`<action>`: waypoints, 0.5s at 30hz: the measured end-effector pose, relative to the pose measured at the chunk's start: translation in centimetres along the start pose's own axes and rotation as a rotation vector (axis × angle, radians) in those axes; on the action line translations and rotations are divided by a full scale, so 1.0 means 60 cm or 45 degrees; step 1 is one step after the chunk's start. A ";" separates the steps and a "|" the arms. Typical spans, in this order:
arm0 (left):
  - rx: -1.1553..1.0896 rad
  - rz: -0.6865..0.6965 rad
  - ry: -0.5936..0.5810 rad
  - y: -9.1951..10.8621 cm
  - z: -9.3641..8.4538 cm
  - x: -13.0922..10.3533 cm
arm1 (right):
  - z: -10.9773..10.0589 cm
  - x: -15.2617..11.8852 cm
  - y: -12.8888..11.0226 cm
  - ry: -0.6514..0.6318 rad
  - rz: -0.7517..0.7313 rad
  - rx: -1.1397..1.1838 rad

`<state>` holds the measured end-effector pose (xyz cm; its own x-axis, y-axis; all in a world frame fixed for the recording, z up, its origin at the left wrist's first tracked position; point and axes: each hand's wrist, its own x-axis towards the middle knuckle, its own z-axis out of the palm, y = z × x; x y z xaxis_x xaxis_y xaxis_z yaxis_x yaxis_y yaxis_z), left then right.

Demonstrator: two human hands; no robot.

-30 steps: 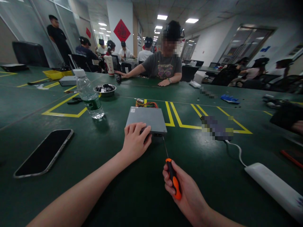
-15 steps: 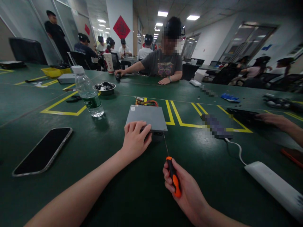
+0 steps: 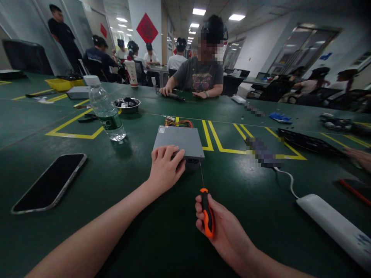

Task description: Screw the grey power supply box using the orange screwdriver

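Observation:
A grey metal box with a bundle of coloured wires at its far side lies on the green table. My left hand grips the box's near left part, fingers on its top and thumb at the near edge. My right hand is closed round the black and orange handle of a screwdriver. The screwdriver's thin shaft points away from me, its tip at the near face of the box by the right corner. Whether the tip sits in a screw is too small to tell.
Left of the box stand a water bottle, a metal bowl and a phone. A white power strip lies at the right. Across the table sits a person; another person's hand is at the right edge.
The screwdriver handle and my right hand have shifted slightly left. Across the table, the person's dark tool has moved right. The hand at the right edge has drawn back from a black part.

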<state>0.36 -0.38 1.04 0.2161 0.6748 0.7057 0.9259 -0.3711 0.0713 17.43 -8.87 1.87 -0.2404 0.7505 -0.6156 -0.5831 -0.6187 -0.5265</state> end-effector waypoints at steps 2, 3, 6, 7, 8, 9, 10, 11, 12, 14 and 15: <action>0.003 0.000 0.001 0.000 0.000 0.000 | 0.001 0.000 -0.001 -0.016 0.007 0.013; 0.002 0.004 0.003 0.000 0.000 0.001 | 0.001 0.000 -0.001 -0.025 -0.006 0.022; -0.005 0.005 0.004 -0.001 0.000 0.001 | 0.001 -0.002 0.000 -0.057 -0.086 0.022; -0.011 0.004 0.004 -0.001 0.000 0.002 | 0.001 -0.002 0.001 -0.067 -0.114 0.011; -0.018 0.002 0.006 -0.001 0.000 0.002 | 0.001 -0.003 0.001 -0.071 -0.140 0.001; -0.024 -0.001 0.005 -0.001 0.000 0.002 | 0.000 -0.003 0.001 -0.071 -0.156 -0.007; -0.028 -0.003 0.003 -0.001 0.000 0.001 | 0.000 -0.004 0.001 -0.067 -0.157 -0.011; -0.029 -0.003 0.000 -0.001 0.000 0.001 | -0.001 -0.004 0.000 -0.060 -0.142 -0.009; -0.029 -0.004 -0.002 -0.001 0.000 0.001 | -0.002 -0.005 0.000 -0.054 -0.118 -0.004; -0.024 -0.004 -0.003 -0.001 0.001 0.001 | -0.003 -0.005 -0.002 -0.049 -0.067 0.015; -0.021 -0.002 -0.002 -0.001 0.001 0.001 | -0.004 -0.005 -0.003 -0.051 -0.052 0.025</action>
<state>0.31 -0.29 1.04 0.2153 0.6764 0.7043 0.9210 -0.3805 0.0839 17.80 -9.04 2.04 -0.2470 0.7838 -0.5698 -0.6081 -0.5832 -0.5386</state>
